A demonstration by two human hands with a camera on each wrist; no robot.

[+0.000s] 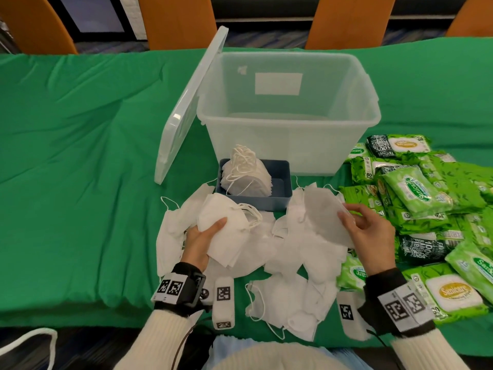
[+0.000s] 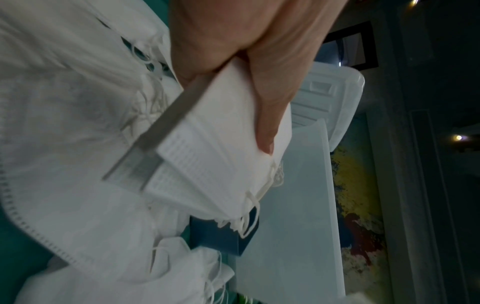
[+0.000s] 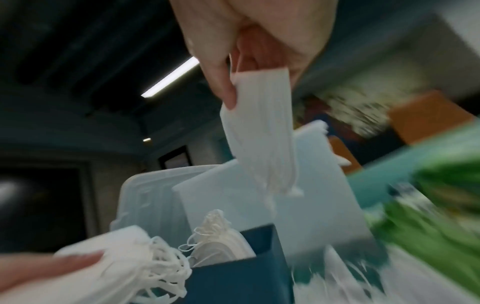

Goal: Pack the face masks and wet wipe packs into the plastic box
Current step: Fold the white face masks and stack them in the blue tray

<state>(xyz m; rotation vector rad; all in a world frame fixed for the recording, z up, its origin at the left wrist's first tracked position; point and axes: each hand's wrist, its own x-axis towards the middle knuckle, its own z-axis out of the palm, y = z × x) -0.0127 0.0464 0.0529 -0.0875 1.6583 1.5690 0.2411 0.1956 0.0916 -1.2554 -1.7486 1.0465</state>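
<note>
My left hand (image 1: 202, 236) grips a small stack of folded white face masks (image 1: 226, 222) just above the loose mask pile (image 1: 288, 263); the left wrist view shows the thumb (image 2: 267, 123) pressed on that stack (image 2: 221, 152). Further right, my right hand (image 1: 357, 222) pinches a single white mask (image 1: 325, 209), which hangs from thumb and fingers in the right wrist view (image 3: 259, 139). A small blue tray (image 1: 282, 193) holding several stacked masks (image 1: 245, 177) sits before the clear plastic box (image 1: 288, 121). Green wet wipe packs (image 1: 416, 193) lie heaped at the right.
The box's clear lid (image 1: 192, 102) leans against its left side. A green cloth (image 1: 80, 156) covers the table. Orange chair backs (image 1: 176, 20) stand beyond the far edge. Another wipe pack (image 1: 450, 292) lies near the front right corner.
</note>
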